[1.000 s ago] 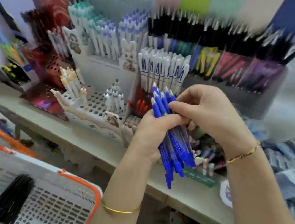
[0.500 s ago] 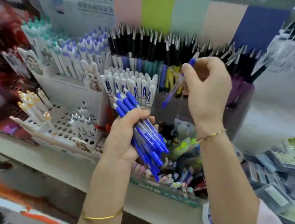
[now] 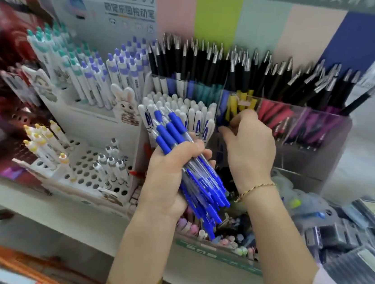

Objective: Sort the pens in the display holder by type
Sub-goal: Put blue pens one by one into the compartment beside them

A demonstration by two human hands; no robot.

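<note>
Densely, black pens fill holder; left hand grips blue pens.

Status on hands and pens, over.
Left hand grips bundle of blue clear-barrelled pens. Right hand at clear plastic display holder, grip unclear. No obstruction seen.

a slanted bundle of blue pens before the clear display holder.

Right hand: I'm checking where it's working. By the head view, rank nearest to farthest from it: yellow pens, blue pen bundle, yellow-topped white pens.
1. yellow pens, just above the right hand.
2. blue pen bundle, left of it, in the left hand.
3. yellow-topped white pens, far left on the holed stand.
</note>
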